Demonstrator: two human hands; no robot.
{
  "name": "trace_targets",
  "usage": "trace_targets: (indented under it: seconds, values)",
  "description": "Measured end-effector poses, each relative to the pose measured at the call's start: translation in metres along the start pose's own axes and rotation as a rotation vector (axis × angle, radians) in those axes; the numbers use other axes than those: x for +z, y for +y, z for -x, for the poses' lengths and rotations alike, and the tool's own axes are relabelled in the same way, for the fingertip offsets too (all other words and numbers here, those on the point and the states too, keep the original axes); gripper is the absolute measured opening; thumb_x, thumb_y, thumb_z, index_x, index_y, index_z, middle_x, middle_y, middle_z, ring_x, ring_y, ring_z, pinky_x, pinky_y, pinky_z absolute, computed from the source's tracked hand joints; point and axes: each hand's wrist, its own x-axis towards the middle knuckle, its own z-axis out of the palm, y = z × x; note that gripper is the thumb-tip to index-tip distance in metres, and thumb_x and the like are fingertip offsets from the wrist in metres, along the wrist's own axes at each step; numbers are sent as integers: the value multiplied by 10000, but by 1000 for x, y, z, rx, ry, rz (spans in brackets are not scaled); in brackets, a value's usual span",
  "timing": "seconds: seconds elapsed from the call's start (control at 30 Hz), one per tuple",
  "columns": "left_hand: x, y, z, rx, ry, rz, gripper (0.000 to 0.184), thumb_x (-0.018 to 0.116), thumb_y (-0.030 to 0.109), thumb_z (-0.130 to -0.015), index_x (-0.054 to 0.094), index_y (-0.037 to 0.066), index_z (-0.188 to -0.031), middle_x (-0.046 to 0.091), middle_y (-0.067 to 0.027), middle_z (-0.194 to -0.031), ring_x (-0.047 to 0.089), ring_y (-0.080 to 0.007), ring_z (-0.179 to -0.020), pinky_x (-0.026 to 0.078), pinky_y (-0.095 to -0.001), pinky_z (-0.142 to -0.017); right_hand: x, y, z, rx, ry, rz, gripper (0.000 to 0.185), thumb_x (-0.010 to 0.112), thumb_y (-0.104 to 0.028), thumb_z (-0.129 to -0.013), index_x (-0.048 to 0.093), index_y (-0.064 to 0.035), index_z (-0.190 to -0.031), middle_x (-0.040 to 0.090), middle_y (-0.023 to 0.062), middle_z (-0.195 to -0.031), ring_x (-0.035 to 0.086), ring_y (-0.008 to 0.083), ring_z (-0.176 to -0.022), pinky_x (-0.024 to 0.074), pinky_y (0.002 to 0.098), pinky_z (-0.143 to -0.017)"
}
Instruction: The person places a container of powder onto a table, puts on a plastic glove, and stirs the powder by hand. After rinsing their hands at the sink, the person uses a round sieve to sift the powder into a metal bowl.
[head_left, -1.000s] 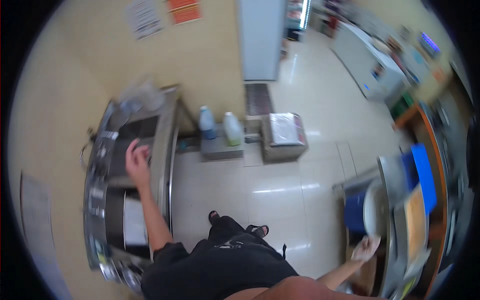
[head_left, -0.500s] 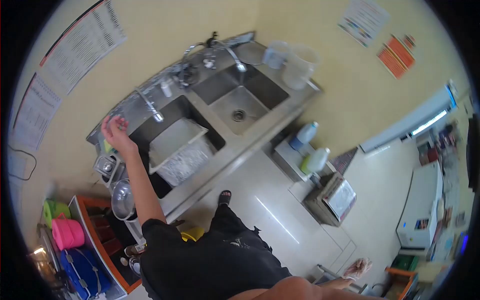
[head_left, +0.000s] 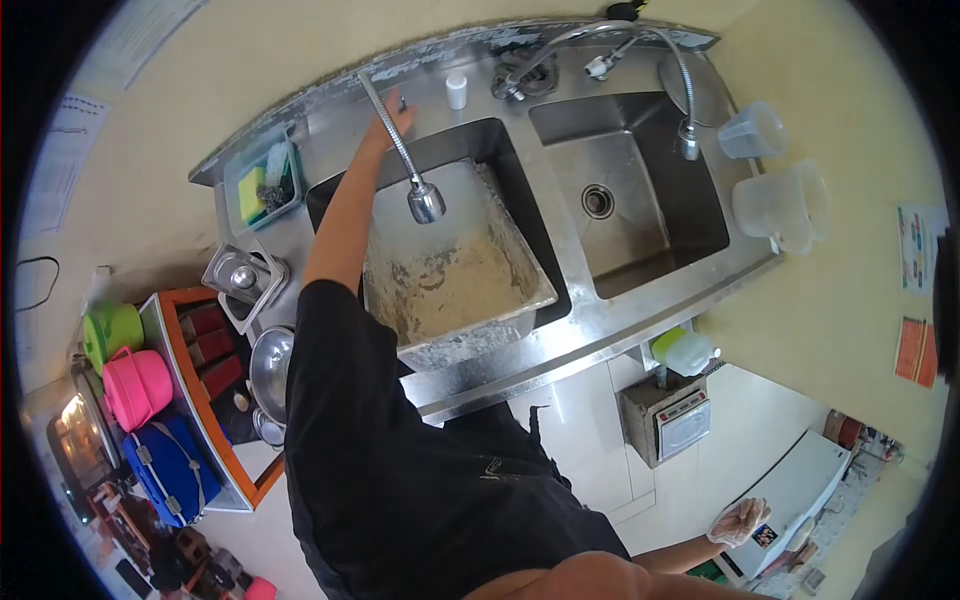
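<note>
My bare left hand (head_left: 391,122) is at the back of the left sink, beside the base of a flexible faucet (head_left: 396,135). Its fingers are apart, and the faucet neck partly crosses it. Under the spray head, a large dirty rectangular tub (head_left: 455,285) sits in the left sink basin, with cloudy residue inside. My right hand (head_left: 740,522), in a clear plastic glove, hangs low at the right, away from the sink, its fingers curled in. No held object shows in it.
The right basin (head_left: 635,215) has a second faucet (head_left: 688,140) over it. A sponge container (head_left: 262,185) and metal pans (head_left: 243,280) stand left; clear plastic containers (head_left: 780,205) are at right. A box (head_left: 665,420) and green-and-white bottle (head_left: 685,352) are below. Colored bags (head_left: 138,388) lie left.
The view has swung left and closer to the sinks. My left hand has moved from beside the sink's left end to the faucet base. The gloved right hand stays low at the right.
</note>
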Motion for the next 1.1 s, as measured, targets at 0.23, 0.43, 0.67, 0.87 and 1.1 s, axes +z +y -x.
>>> trace_targets:
  seconds: [0.23, 0.43, 0.67, 0.87, 1.1]
  values:
    - [-21, 52, 37, -104, -245, 66, 545, 536, 378, -961, 458, 77, -1409, 506, -204, -1414, 609, -310, -1155, 485, -403, -987, 44, 21, -25, 85, -62, 36, 317, 544, 101, -905, 355, -95, -744, 321, 12, -740, 303, 122, -622, 313, 250, -568]
    - [-26, 63, 73, 315, -349, -651, 520, 435, 469, -996, 494, 149, -1402, 448, -86, -1498, 566, -326, -1216, 414, -421, -1077, 75, 47, -47, 125, -103, 23, 300, 528, 119, -903, 364, -93, -767, 299, 1, -744, 286, 113, -625, 311, 254, -573]
    - [-83, 95, 91, -273, -607, 1163, 776, 190, 621, -1017, 465, 8, -1405, 562, -203, -1358, 592, -269, -1181, 408, -410, -1067, 84, 41, -71, 184, -131, 8, 309, 526, 136, -888, 375, -105, -770, 291, -1, -769, 305, 107, -653, 305, 243, -572]
    - [-116, 126, 144, -77, -761, 1113, 588, 403, 490, -1019, 536, -5, -1307, 681, -156, -1148, 650, -239, -1046, 468, -389, -991, 83, 35, -67, 159, -143, -11, 322, 522, 130, -900, 362, -114, -761, 283, -3, -757, 286, 106, -634, 299, 246, -563]
    - [-131, 135, 158, -158, -688, 986, 295, 537, 166, -1011, 562, 5, -1258, 650, -137, -1227, 615, -210, -1139, 467, -353, -1016, 45, 22, -46, 99, -134, -31, 304, 550, 96, -893, 360, -100, -759, 293, -4, -732, 300, 109, -629, 301, 245, -565]
